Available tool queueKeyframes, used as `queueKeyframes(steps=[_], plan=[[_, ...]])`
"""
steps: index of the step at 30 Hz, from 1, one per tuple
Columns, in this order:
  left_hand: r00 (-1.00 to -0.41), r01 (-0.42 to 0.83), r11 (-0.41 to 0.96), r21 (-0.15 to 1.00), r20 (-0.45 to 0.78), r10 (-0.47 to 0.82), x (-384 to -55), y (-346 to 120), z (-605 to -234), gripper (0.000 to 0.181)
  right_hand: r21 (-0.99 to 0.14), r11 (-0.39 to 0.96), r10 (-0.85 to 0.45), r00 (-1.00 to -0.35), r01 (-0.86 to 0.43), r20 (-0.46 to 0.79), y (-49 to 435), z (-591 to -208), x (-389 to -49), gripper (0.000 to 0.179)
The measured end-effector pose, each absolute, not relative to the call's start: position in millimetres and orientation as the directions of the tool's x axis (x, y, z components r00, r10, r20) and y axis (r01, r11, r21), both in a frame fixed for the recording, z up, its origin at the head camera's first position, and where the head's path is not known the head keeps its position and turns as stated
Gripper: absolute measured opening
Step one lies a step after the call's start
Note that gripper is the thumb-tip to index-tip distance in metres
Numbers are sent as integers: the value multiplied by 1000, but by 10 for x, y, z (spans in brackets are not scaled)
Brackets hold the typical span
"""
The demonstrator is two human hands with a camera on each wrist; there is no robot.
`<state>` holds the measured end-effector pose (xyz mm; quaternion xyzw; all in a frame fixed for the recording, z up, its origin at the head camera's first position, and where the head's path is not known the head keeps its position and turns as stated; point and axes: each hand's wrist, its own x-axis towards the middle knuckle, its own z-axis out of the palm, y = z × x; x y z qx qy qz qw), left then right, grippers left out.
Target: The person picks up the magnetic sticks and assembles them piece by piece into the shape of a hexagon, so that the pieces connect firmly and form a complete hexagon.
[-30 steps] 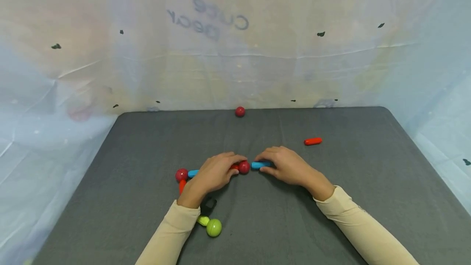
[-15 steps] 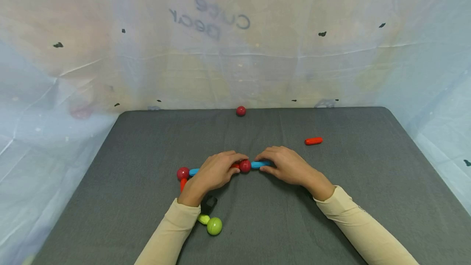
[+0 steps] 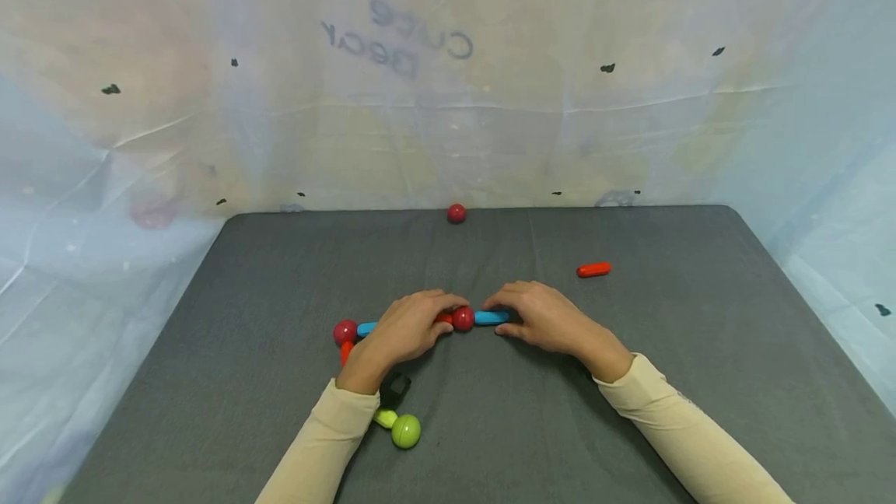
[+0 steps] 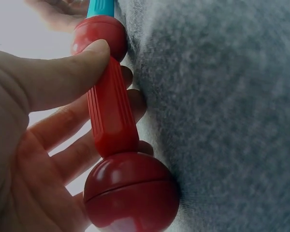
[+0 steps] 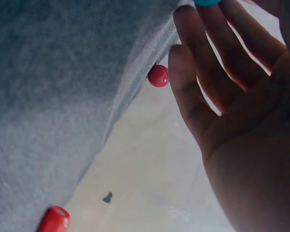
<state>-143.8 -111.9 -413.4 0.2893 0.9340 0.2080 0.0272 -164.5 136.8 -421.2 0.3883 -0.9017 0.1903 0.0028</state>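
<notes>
My left hand (image 3: pixel 402 333) grips a red toy rod (image 4: pixel 113 111) with ridged sides, thumb on top and fingers behind it. A red ball (image 3: pixel 463 319) joins the rod's far end, and a larger-looking red ball (image 4: pixel 130 193) sits at its near end in the left wrist view. From the far ball a blue rod (image 3: pixel 492 318) points toward my right hand (image 3: pixel 549 317). The fingers of that hand are spread loosely around the blue rod's free end. Left of my left hand, another blue rod (image 3: pixel 366 329) meets a red ball (image 3: pixel 345 332).
A second red rod (image 3: pixel 346 352) runs down from the left ball, partly behind my wrist. A green ball (image 3: pixel 406 432) with a yellow-green rod (image 3: pixel 385 418) lies near my left sleeve. Farther off are a loose red ball (image 3: pixel 456 213) and a loose red rod (image 3: pixel 594 269).
The gap between the red ball and the right blue rod has closed; they now meet. My right hand has loosened from the blue rod, while my left hand keeps its grip.
</notes>
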Motion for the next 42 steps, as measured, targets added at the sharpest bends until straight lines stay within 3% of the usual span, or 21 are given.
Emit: queueKeyframes(steps=[12,27,42], plan=[[-851,498,763,412,62,522,-1450,-1102,-4155,35,-252,671,-665,-717,-697,210,1423,-4176,-1816,28],[-856,490,781,388,47,514,-1438,-1063,-4134,36,-325,703,-615,-771,-632,168,1154,-4201,-2294,25],[-853,493,767,412,54,519,-1463,-1074,-4133,32,-397,684,-575,-787,-612,223,931,-4190,-2782,33]])
